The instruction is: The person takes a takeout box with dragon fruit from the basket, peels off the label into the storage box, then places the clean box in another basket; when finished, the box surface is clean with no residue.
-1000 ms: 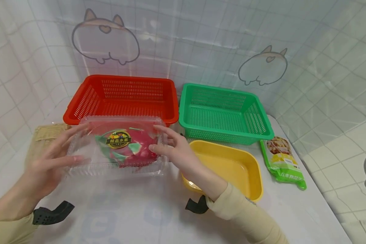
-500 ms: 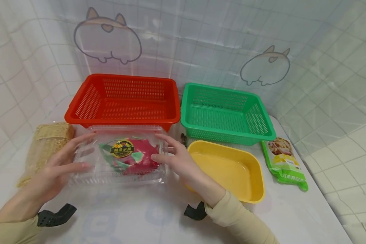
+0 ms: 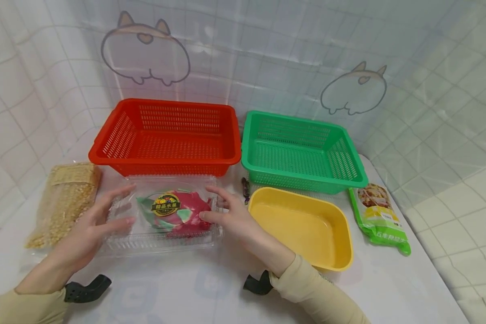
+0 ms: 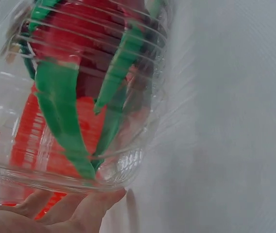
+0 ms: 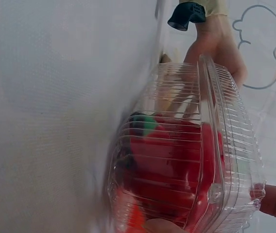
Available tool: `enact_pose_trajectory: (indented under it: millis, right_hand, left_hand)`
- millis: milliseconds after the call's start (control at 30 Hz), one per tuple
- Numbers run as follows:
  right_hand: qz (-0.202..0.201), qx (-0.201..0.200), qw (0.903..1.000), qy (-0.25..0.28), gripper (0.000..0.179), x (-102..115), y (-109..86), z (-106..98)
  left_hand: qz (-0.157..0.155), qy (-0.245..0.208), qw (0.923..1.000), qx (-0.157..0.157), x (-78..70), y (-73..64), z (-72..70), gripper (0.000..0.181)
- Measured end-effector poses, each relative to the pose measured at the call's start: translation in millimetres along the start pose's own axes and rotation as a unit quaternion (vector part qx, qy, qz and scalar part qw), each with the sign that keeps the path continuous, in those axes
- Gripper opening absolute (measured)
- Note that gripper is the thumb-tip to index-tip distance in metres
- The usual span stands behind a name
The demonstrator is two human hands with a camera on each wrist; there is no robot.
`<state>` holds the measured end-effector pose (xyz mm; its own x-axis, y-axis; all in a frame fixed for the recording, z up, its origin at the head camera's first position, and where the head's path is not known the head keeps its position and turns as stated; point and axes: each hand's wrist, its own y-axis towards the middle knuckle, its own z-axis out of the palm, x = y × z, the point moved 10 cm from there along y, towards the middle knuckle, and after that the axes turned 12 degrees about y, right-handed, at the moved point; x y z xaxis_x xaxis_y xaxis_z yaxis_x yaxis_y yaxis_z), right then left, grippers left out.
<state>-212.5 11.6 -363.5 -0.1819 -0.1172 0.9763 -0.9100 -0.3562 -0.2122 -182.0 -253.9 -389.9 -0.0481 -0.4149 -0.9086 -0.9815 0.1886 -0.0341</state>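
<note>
A clear plastic hinged fruit box (image 3: pixel 146 243), its lid closed, lies in front of the red basket. Inside it is a red dragon fruit (image 3: pixel 192 211) with green leafy tips, partly under a black and gold label (image 3: pixel 165 204) on the lid. My left hand (image 3: pixel 78 234) holds the box's left end, thumb and index finger spread along it. At the right end my right hand (image 3: pixel 240 218) grips the box between thumb and fingers. In the left wrist view, left fingers (image 4: pixel 87 208) sit right at the box's end. The right wrist view shows the ribbed box wall (image 5: pixel 242 155) close over the white table.
Behind the box stand a red basket (image 3: pixel 166 168) and a green basket (image 3: pixel 303 182). A yellow basin (image 3: pixel 299 225) sits beside my right forearm. To the left lies a bag of yellow grains (image 3: pixel 65 202); at far right, a green food packet (image 3: pixel 378 216). A small dark object (image 3: pixel 245 186) lies between the baskets.
Both hands have brought the box down and nearer to me, away from the red basket's front. The grain bag now shows more fully. Baskets and basin stay put.
</note>
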Motion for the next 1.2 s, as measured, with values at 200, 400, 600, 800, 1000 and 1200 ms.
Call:
enact_pose_trajectory:
  millis: [200,400,600,800,1000,1200]
  right_hand:
    - [-0.007,-0.002,0.9998,-0.016,0.058,2,-0.6,1]
    - [-0.016,-0.006,0.9995,-0.028,0.057,4,-1.3,1]
    - [-0.017,-0.017,0.9996,-0.011,0.052,1,-3.5,3]
    - [-0.014,-0.032,0.9994,0.007,0.048,-2,-4.1,4]
    - [-0.012,-0.043,0.9990,0.009,0.046,-4,-5.3,4]
    - [-0.049,-0.047,0.9974,-0.026,0.046,6,-9.7,3]
  left_hand:
    - [-0.011,-0.001,0.9999,0.002,3.2,-0.4,0.7,0.069]
    - [-0.026,0.002,0.9996,0.004,5.3,-0.9,1.9,0.070]
    - [-0.032,-0.028,0.9991,0.002,3.1,-1.6,3.9,0.072]
    - [-0.033,-0.030,0.9990,-0.001,2.2,-3.0,3.5,0.072]
    - [-0.043,-0.033,0.9985,0.000,3.9,-3.1,3.0,0.072]
    - [-0.044,-0.007,0.9990,-0.004,3.2,-2.9,2.3,0.071]
